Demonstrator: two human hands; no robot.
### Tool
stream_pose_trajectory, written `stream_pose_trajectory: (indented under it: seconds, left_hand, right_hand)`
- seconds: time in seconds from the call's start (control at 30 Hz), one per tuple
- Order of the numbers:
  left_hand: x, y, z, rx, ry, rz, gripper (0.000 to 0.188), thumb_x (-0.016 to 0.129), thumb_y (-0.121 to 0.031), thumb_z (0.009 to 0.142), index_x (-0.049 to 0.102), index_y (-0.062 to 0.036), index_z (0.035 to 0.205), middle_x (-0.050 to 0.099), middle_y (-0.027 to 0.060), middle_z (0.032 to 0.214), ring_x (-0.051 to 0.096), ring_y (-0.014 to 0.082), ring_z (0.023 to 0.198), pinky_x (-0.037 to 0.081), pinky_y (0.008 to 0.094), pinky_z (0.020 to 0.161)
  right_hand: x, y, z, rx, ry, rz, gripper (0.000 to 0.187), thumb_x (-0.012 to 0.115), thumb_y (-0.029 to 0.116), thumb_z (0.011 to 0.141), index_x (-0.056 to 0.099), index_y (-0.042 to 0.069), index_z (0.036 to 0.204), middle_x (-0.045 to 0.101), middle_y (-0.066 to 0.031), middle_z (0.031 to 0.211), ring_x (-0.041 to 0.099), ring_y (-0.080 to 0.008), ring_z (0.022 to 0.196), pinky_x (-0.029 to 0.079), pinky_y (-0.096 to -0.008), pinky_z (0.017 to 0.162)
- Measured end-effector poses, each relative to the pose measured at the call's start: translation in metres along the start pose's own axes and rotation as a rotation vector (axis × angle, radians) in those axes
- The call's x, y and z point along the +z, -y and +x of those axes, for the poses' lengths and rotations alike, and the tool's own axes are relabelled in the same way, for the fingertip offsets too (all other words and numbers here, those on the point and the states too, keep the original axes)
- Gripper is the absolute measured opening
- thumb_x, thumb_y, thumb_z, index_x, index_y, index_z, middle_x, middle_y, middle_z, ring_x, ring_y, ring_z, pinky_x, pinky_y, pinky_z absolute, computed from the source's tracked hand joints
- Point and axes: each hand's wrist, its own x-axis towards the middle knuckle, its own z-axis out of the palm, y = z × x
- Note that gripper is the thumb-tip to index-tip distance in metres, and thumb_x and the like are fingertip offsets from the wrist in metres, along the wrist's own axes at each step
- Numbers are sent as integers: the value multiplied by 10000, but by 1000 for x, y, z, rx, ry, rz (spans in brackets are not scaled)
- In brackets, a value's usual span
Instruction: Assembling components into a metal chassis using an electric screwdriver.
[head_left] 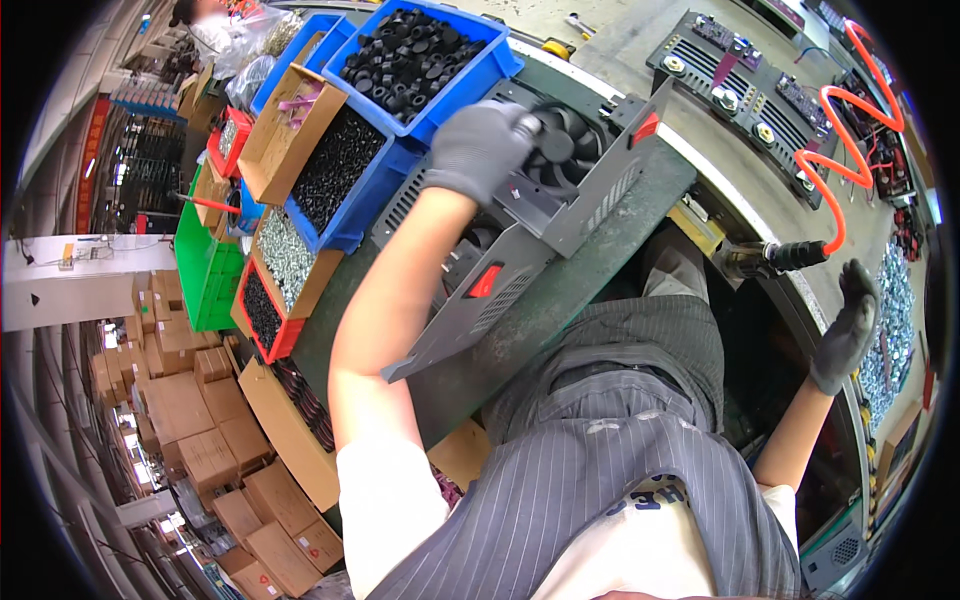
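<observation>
My left hand, in a grey glove, is at the corner of a black fan set in a dark grey metal housing. Its fingers are curled together, and whatever they hold is hidden. A second dark metal housing with a red switch lies closer to me, partly behind my left forearm. Off to the right, my right hand, also gloved, is raised with its fingers stretched out and nothing visible in it. Beside it is a heap of small shiny metal parts.
Blue bins of black parts and a box of silver screws stand at the left. A power screwdriver hangs on a coiled orange hose. Dark panels lie at the far right. Cartons are stacked at the left.
</observation>
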Motion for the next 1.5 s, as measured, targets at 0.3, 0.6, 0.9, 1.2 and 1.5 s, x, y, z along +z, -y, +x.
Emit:
stream_pose_trajectory:
  seconds: [0.3, 0.6, 0.9, 1.2, 1.5]
  left_hand:
    - [23, 1, -19, 137, 143, -66, 349, 548, -339, 865, 585, -90, 1107, 617, 140, 976, 599, 321, 892, 476, 421, 780]
    - [-70, 128, -51, -178, -325, 25, 252, 601, -230, 854, 667, -89, 1053, 665, 137, 983, 635, 281, 909, 483, 359, 817]
    - [-61, 193, -39, -218, 49, -134, 438, 625, -397, 820, 611, -128, 1166, 568, 166, 1211, 532, 315, 1122, 413, 373, 963]
    - [-69, 193, -37, -440, 507, -101, 456, 565, -409, 866, 544, -148, 1239, 616, 114, 1125, 601, 290, 972, 463, 368, 873]
    - [-71, 196, -39, -574, 495, -424, 417, 546, -203, 776, 566, -49, 1163, 599, 65, 911, 557, 148, 746, 500, 288, 631]
  right_hand:
    - [24, -39, 0, 167, 90, 100, 448, 357, 292, 958, 522, -59, 1182, 569, -166, 1179, 545, -245, 1103, 406, -364, 971]
    - [48, -57, 6, 409, 419, 93, 599, 388, 558, 905, 554, 9, 1079, 560, -60, 1034, 530, -145, 932, 398, -273, 853]
    - [63, -34, 35, 619, 627, 105, 300, 461, 331, 944, 567, 51, 966, 523, -3, 830, 498, -99, 757, 403, -222, 689]
    - [92, 36, 70, 671, 1175, -594, 399, 725, 187, 579, 610, -7, 909, 616, -63, 786, 592, -170, 719, 480, -303, 659]
    - [137, 50, 69, 717, 1595, -1014, 657, 699, 202, 660, 467, 62, 1258, 612, -149, 972, 646, -259, 774, 539, -396, 693]
